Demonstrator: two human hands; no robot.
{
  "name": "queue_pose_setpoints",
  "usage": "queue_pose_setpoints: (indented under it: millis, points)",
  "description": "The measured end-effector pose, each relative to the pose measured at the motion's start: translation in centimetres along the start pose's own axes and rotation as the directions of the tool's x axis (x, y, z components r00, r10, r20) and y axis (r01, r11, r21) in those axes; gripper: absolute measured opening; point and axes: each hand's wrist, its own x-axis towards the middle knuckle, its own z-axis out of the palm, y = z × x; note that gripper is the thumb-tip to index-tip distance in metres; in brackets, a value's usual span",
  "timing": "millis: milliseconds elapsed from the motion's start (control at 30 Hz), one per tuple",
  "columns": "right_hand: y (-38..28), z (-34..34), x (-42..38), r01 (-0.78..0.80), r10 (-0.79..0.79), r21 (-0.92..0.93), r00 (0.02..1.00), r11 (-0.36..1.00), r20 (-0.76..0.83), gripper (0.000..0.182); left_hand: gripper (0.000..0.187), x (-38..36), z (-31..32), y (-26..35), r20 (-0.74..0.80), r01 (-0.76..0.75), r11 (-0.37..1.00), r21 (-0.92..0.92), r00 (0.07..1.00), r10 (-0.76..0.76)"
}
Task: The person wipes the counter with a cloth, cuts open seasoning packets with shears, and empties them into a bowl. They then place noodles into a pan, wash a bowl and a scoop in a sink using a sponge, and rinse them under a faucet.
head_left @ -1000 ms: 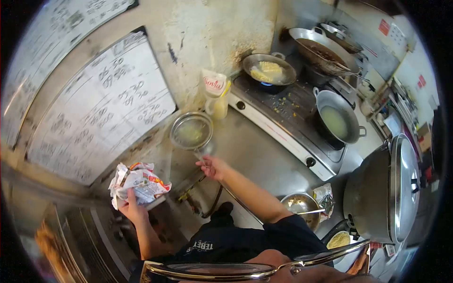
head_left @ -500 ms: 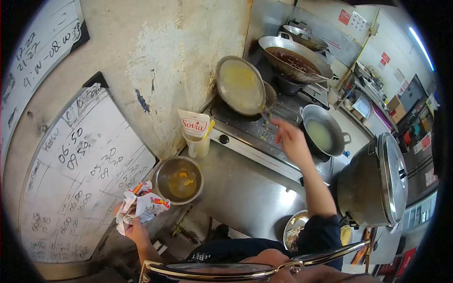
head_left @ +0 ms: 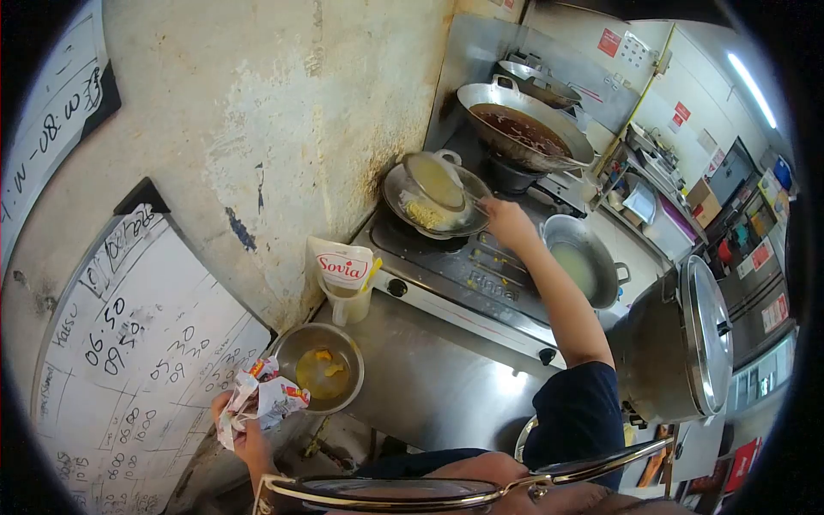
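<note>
My left hand [head_left: 247, 436] is closed around a crumpled white plastic wrapper [head_left: 276, 400] with red and yellow print, held beside a metal bowl [head_left: 354, 367]. Yellow-orange pieces and a yellowish liquid [head_left: 323, 376] lie in that bowl. Over the stove, my right hand [head_left: 508, 221] grips the handle of a round strainer [head_left: 436, 178]. The strainer is tilted above a wok [head_left: 468, 228], partly covering it. Pale yellow food [head_left: 424, 213], looking like noodles, shows in the wok below the strainer's edge.
A jug [head_left: 354, 307] with a Sovia pack [head_left: 342, 268] stands by the wall. The stove [head_left: 481, 279] also bears a wok of dark liquid [head_left: 515, 142] and a pot of pale liquid [head_left: 614, 276]. A large lidded pot [head_left: 657, 360] stands right; a whiteboard [head_left: 129, 386] left.
My right hand has moved up and left and now grips the strainer's handle. The food in the wok has come into view. My left hand still holds the wrapper.
</note>
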Motion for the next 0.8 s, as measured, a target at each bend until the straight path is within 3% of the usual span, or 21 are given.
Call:
queue_pose_setpoints:
  millis: [33,67,100,133,233,267,333,367,400,433,467,500,633,733,800]
  points:
    - [0.5,-0.6,0.7,0.066,-0.065,0.017,0.997,0.998,-0.044,0.030,0.033,0.1,0.2,-0.2,-0.003,-0.001,1.000,-0.001,1.000,0.001]
    - [1.0,-1.2,1.5,0.133,-0.130,0.031,0.988,0.991,-0.088,0.028,0.034,-0.1,0.2,-0.3,-0.031,0.092,0.996,-0.014,0.995,-0.092]
    - [1.4,-1.8,2.4,0.125,-0.121,0.041,0.988,0.991,-0.091,0.030,0.036,-0.3,0.2,-0.5,-0.057,0.183,0.983,-0.029,0.981,-0.184]
    - [1.4,-2.2,3.1,0.127,-0.122,0.044,0.988,0.991,-0.092,0.030,0.036,-0.7,-0.2,-1.0,-0.059,0.181,0.983,-0.026,0.981,-0.182]
    - [1.8,-2.9,4.9,0.026,-0.039,-0.179,0.997,0.983,-0.069,0.027,0.033,-1.1,-1.2,-1.9,-0.051,0.295,0.952,0.086,0.955,-0.291]
    - [2.8,-2.4,5.7,0.029,-0.042,-0.179,0.997,0.983,-0.069,0.027,0.033,-1.1,-1.0,-1.2,-0.063,0.325,0.942,0.086,0.945,-0.320]
    - [6.3,-0.2,7.7,0.090,-0.090,-0.149,0.996,0.985,0.006,0.027,0.033,-1.4,-0.7,-0.9,-0.082,0.355,0.931,0.080,0.934,-0.349]
    - [8.9,1.8,8.8,0.260,-0.263,-0.076,0.964,0.963,-0.039,0.027,0.034,-1.5,-0.9,-0.9,-0.117,0.381,0.915,0.132,0.923,-0.367]
    - [9.0,1.8,8.8,0.262,-0.266,-0.074,0.963,0.962,-0.040,0.027,0.035,-1.6,-1.1,-0.9,-0.151,0.407,0.895,0.184,0.911,-0.383]
    - [8.8,1.7,8.5,0.080,-0.104,0.201,0.988,0.976,0.111,0.026,0.035,-1.7,-1.3,-1.1,-0.152,0.405,0.895,0.186,0.912,-0.381]
    - [8.7,1.5,8.0,-0.147,0.016,0.426,0.955,0.893,0.297,0.027,0.036,-1.8,-1.6,-1.3,-0.140,0.398,0.899,0.184,0.915,-0.377]
    - [8.6,1.2,7.3,-0.263,0.073,0.543,0.936,0.797,0.345,0.029,0.038,-1.8,-1.7,-1.4,-0.128,0.392,0.902,0.182,0.919,-0.374]
    - [8.6,-0.6,6.0,-0.251,0.009,0.623,0.931,0.741,0.365,0.028,0.041,-1.5,-1.2,-1.4,-0.062,0.298,0.951,0.081,0.954,-0.294]
    - [6.9,-3.2,4.7,-0.199,-0.012,0.551,0.934,0.811,0.357,0.027,0.043,-1.2,-0.6,-1.1,-0.030,0.253,0.966,0.050,0.967,-0.252]
    - [5.7,-4.6,3.9,0.060,-0.160,0.332,0.945,0.942,0.285,0.028,0.043,-1.0,0.3,-1.0,-0.025,0.173,0.984,-0.038,0.984,-0.174]
